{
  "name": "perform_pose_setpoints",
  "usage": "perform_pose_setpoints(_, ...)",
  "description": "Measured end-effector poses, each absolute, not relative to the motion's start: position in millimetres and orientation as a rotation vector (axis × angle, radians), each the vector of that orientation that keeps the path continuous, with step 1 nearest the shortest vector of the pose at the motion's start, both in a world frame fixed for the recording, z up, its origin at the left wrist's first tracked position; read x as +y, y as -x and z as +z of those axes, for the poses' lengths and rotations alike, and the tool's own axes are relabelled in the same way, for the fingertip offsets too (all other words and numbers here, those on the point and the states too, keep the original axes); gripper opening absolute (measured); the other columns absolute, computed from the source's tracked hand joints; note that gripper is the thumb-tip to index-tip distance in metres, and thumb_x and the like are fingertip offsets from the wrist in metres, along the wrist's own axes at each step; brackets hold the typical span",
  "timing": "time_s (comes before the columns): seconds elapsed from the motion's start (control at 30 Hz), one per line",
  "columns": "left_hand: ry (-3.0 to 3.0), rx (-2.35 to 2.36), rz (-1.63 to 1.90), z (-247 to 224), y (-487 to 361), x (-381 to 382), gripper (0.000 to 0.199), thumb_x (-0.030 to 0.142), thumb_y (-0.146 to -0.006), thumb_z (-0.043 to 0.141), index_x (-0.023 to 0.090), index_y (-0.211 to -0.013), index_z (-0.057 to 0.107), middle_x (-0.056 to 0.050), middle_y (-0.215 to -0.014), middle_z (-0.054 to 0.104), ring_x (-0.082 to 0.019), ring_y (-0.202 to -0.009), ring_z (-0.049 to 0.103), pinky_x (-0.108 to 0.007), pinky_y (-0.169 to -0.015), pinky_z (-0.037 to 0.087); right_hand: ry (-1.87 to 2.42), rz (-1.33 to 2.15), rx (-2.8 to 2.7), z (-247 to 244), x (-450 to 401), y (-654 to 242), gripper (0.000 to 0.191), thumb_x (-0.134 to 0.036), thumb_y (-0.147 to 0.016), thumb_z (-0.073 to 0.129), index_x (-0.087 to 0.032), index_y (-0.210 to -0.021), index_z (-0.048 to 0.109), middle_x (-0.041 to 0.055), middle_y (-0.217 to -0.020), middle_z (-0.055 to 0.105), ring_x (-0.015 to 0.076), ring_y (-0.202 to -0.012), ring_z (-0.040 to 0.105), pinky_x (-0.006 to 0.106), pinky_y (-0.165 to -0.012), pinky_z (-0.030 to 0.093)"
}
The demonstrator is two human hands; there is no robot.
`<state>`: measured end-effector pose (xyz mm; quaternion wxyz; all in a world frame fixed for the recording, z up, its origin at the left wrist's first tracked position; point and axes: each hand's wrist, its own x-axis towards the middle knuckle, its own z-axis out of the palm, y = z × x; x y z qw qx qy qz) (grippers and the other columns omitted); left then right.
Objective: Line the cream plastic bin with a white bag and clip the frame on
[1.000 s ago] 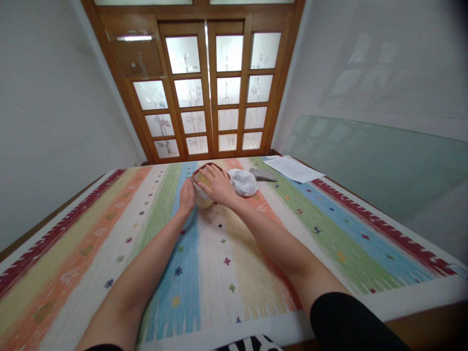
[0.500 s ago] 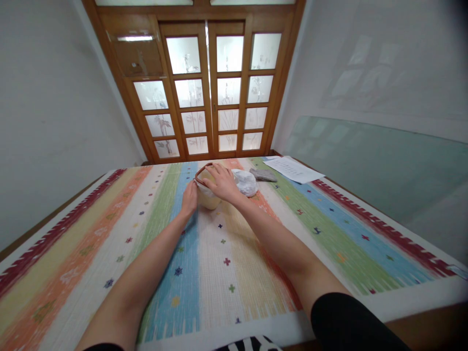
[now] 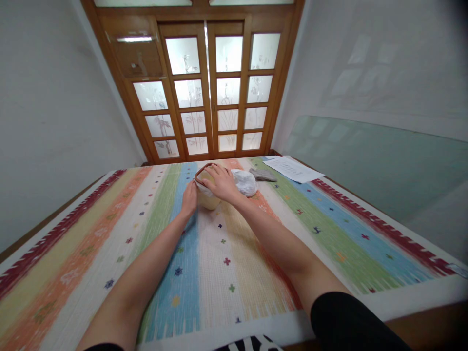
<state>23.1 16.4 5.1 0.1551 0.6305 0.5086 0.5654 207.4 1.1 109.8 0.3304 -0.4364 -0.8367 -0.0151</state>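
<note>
A small pale-yellow bin (image 3: 209, 202) with a brown rim stands on the cloth, its mouth tipped slightly toward the far side or left; I cannot tell which. Thin whitish plastic shows just under the rim. My left hand (image 3: 189, 197) grips the bin's left side, fingertips at the rim. Across the top and right of the rim lies my right hand (image 3: 224, 183), thumb toward the inside and fingers over the far edge. Beside it on the right rests a crumpled white plastic bag (image 3: 245, 183), partly hidden by the hand.
A grey folded cloth (image 3: 263, 174) lies right of the bag. Printed paper sheets (image 3: 292, 169) are at the far right of the table, which has a striped tablecloth (image 3: 146, 234). Walls rise on both sides, and wooden glazed doors (image 3: 210, 92) stand beyond.
</note>
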Motion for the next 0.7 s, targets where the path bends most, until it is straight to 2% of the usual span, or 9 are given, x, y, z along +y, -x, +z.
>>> perform_pose_setpoints(0.37, -1.76, 1.49, 1.646, 11.1, -26.4, 11.0, 0.048, 0.048, -0.108, 0.026, 0.023, -0.125, 0.063, -0.01, -0.125, 0.068, -0.023, -0.118, 0.062, -0.044, -0.11, 0.046, 1.125, -0.012, -2.199, 110.1, 0.7, -207.5, 0.051, -0.05, -0.102, 0.05, -0.026, -0.147, 0.055, 0.01, -0.157, 0.046, 0.0281, -0.15, 0.032, 0.053, -0.121, 0.025)
perform_pose_setpoints(0.7, -1.759, 1.47, 1.629, 13.3, -27.8, 9.9, 0.048, 0.046, -0.109, 0.026, 0.021, -0.132, 0.06, -0.011, -0.135, 0.064, -0.023, -0.127, 0.059, -0.043, -0.114, 0.042, 1.11, -0.02, -2.196, 109.6, 0.3, -207.5, 0.049, -0.05, -0.102, 0.051, -0.026, -0.145, 0.056, 0.0084, -0.155, 0.049, 0.0276, -0.149, 0.034, 0.051, -0.121, 0.026)
